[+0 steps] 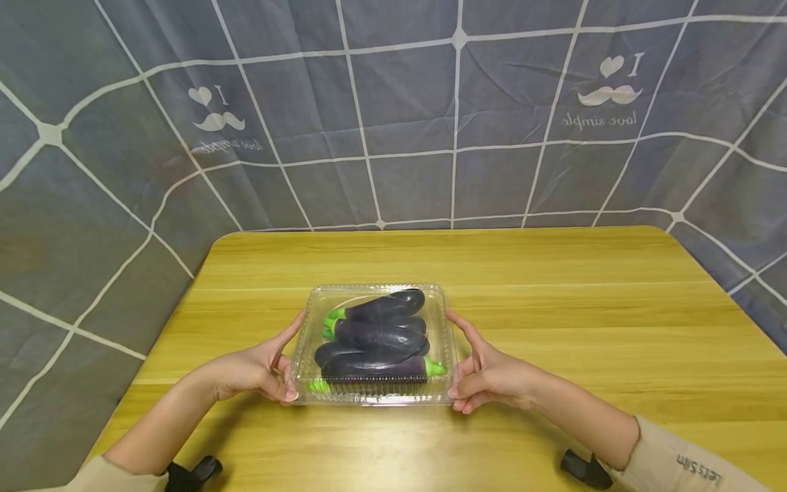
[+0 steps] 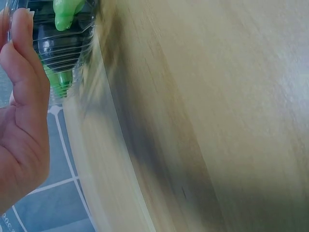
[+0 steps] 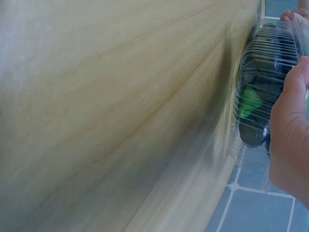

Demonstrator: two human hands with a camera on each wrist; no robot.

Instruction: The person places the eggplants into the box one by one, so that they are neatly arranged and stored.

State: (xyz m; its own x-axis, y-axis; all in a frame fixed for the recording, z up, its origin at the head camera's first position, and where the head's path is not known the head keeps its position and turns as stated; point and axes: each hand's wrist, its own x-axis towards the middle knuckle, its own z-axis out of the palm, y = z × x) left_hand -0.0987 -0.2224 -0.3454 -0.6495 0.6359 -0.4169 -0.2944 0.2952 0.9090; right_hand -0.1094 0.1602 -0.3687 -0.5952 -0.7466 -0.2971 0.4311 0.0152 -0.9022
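Note:
A clear plastic clamshell box [image 1: 375,396] with its lid down is held between both hands, near the middle of the table. Inside it lie several dark purple eggplants [image 1: 381,335] with bright green stems. My left hand [image 1: 261,365] grips the box's left edge, thumb at the near corner and a finger reaching along the side. At the opposite edge my right hand [image 1: 492,372] grips in the same way. In the right wrist view, the box's ribbed side [image 3: 270,48] and the right hand [image 3: 292,130] show; the left wrist view has the left hand [image 2: 24,111] at the box's edge.
The wooden table [image 1: 584,307] has rounded far corners. A grey curtain [image 1: 406,102] with white grid lines hangs behind it and along both sides. Black straps with small devices [image 1: 205,468] sit at the wrists, below the beige sleeves [image 1: 682,458].

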